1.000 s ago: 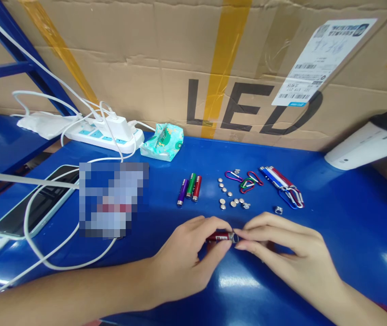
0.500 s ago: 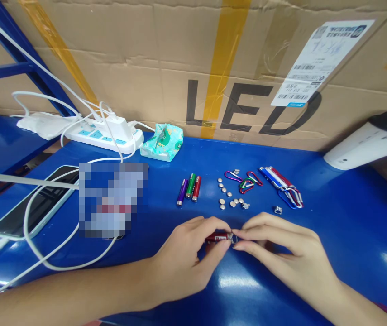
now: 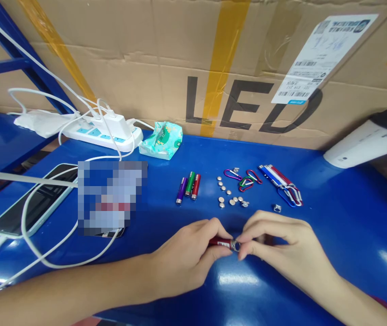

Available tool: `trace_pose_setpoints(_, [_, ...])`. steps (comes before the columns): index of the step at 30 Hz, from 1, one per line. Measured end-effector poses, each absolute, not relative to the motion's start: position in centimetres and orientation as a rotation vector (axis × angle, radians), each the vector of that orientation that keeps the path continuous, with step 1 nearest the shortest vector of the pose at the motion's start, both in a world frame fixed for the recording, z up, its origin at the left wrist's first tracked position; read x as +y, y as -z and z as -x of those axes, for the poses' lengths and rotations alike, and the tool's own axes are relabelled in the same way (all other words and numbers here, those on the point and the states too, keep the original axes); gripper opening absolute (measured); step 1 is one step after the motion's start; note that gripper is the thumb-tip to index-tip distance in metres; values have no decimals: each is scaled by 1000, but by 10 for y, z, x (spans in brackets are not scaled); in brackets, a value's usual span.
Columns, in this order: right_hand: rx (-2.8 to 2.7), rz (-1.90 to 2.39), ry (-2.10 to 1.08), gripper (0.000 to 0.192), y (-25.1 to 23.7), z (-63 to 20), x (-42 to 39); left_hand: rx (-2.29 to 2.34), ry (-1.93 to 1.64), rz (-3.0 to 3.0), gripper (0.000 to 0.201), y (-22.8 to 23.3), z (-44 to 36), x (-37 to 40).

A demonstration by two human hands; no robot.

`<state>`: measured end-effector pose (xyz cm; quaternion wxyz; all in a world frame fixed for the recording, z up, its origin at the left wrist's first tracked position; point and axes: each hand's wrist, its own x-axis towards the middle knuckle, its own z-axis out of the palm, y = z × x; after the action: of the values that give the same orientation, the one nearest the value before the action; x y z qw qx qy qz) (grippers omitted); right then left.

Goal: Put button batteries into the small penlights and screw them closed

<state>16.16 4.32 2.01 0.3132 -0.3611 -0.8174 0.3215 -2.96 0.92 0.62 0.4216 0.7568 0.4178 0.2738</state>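
My left hand [image 3: 193,253] is closed around a small red keychain flashlight [image 3: 221,242], a slim tube with a white label. Its silver metal end cap [image 3: 236,246] points right. Thumb and fingertips of my right hand [image 3: 278,244] pinch at that end cap, partly covering it. Beyond my hands lie a purple tube [image 3: 181,191], a green tube [image 3: 189,184] and a red tube [image 3: 196,187]. To their right are several button cells [image 3: 223,188] in loose groups. A silver end cap [image 3: 277,208] lies behind my right hand.
Several carabiners [image 3: 246,183] and a bundle of tubes with clips [image 3: 278,179] lie at the back right. A lidded white cup [image 3: 359,141] lies tilted at right. At left are a phone [image 3: 30,203], white cables, a power strip [image 3: 112,140] and a tissue pack [image 3: 162,141].
The red flashlight's metal end has shifted slightly right and down, and more of it shows. My right fingertips have changed their grip at it, with the thumb slightly lower.
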Motion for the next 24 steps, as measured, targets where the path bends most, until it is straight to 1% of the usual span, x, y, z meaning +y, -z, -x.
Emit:
trace_pose_setpoints(4, [-2164, 974, -880, 16, -21, -161, 43, 1044, -656, -1933, 6, -4, 31, 10])
trace_pose_setpoints(10, [-2178, 978, -886, 19, -17, -161, 40, 1010, -693, -2066, 9, 1, 30, 12])
trace_pose_setpoints(15, [-2119, 1031, -894, 21, -10, -162, 39, 1029, -739, -2066, 11, 2, 29, 11])
trace_pose_setpoints(24, [-2182, 1037, -834, 20, -19, -159, 40, 1034, -826, -2073, 12, 4, 29, 11])
